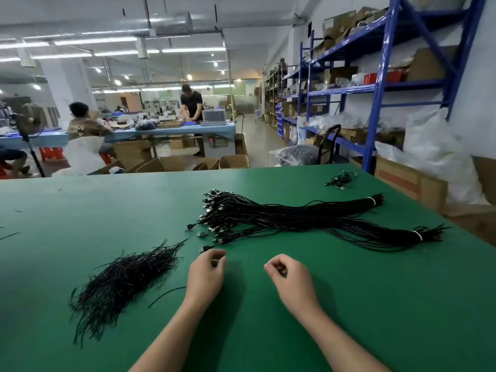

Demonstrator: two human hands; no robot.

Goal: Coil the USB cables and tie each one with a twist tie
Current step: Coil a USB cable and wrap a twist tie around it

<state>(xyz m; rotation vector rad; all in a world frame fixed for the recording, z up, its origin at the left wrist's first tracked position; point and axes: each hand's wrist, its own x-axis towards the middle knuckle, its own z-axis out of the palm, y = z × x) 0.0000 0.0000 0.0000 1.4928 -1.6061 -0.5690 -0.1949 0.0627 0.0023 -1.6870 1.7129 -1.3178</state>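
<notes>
cables [295,218] run left-right across mid-frame; plug ends nearest left hand [206,275], curled, grip unclear; right hand [288,277] curled, empty.

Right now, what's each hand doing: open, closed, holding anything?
Left hand: fingers curled; whether they pinch something small cannot be told.
Right hand: closed, fingers curled, nothing visible in it.

A green counter [80,205] fills the near view of a workshop. Far left, a seated person in a brown top [83,124] and a standing person in black [191,103] work at a blue-covered counter [171,131], near a standing fan [29,120]. Blue steel shelving [381,84] on the right holds cardboard boxes [339,22], with white plastic bags [429,146] piled against it.
</notes>
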